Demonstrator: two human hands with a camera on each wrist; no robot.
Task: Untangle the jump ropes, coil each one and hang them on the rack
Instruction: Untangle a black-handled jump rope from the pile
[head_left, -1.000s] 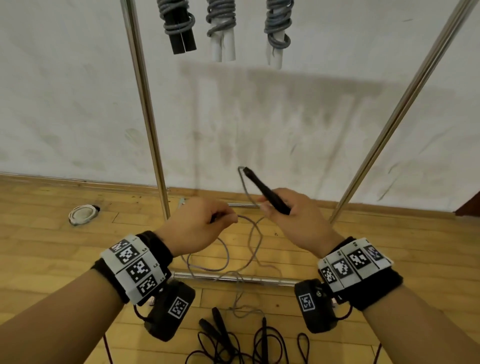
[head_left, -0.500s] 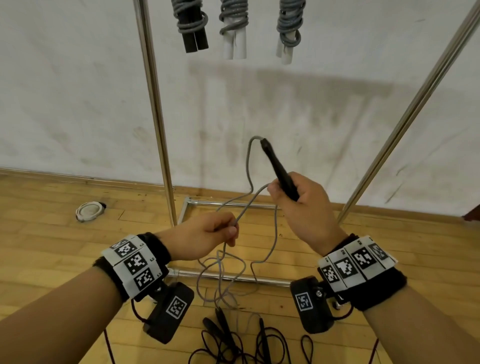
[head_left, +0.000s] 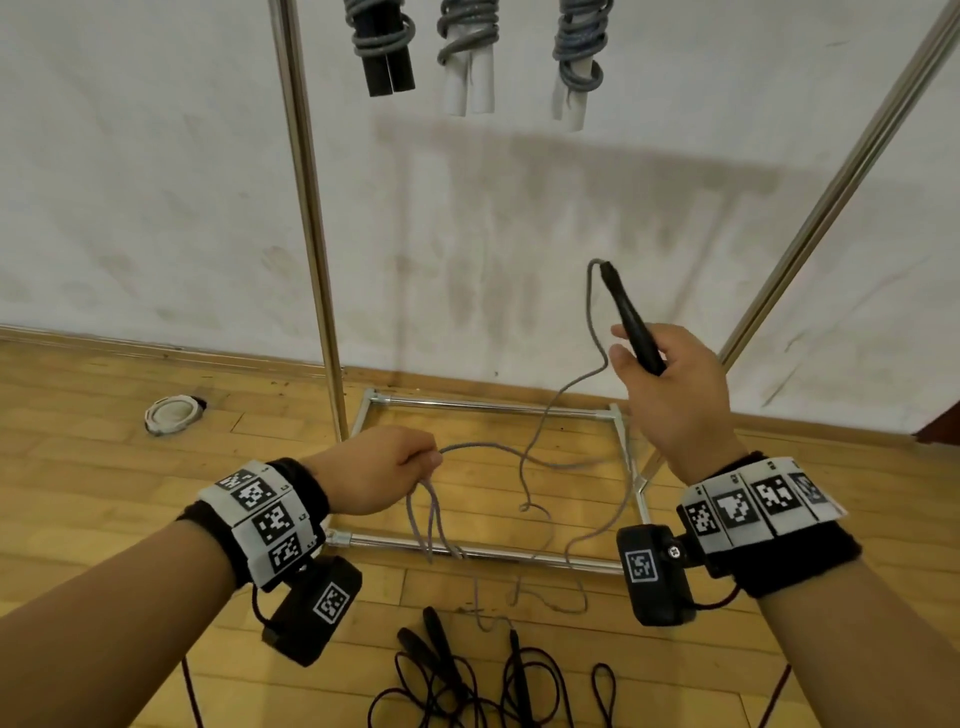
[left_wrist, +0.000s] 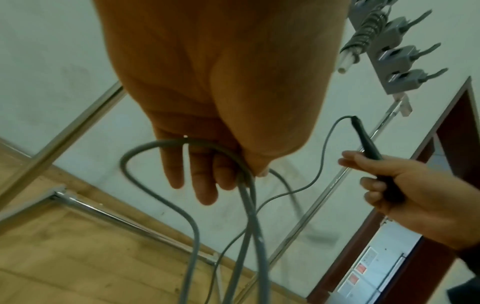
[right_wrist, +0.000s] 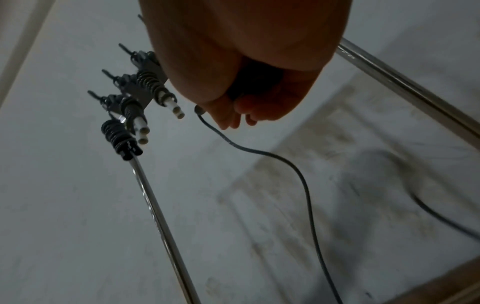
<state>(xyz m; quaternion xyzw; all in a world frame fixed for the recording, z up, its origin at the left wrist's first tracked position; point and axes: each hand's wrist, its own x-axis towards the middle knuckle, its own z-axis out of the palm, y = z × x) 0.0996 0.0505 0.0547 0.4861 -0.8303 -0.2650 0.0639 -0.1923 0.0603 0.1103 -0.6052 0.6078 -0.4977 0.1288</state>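
While the right hand (head_left: 675, 395) is gripping the black handle (head_left: 631, 325) of the grey jump rope (head_left: 540, 431), fingers curled round it and the handle's tip pointing up and away, the left hand (head_left: 374, 475) is pinching a gathered bunch of that same rope, with loops hanging below the fist toward the rack's base frame (head_left: 483, 408). Compared with a second ago, the hands are now standing well apart — earlier they were nearly touching in front of the rack (head_left: 306, 208), and half a second ago the right one was only beginning to rise. Now it is sitting higher and further right, and the rope is running from the handle's tip down in a slack curve to the left fist. Judging from this, the person is drawing out a length to lay down the next turn of a coil, so the untangling of this rope looks largely over. Its other end is trailing on the wooden floor (head_left: 104, 415) at the near edge, beside a tangle of black ropes (head_left: 467, 691) not yet handled. Three coiled ropes (head_left: 467, 47) are already hanging from the rack's top — roughly half the job, I would guess.
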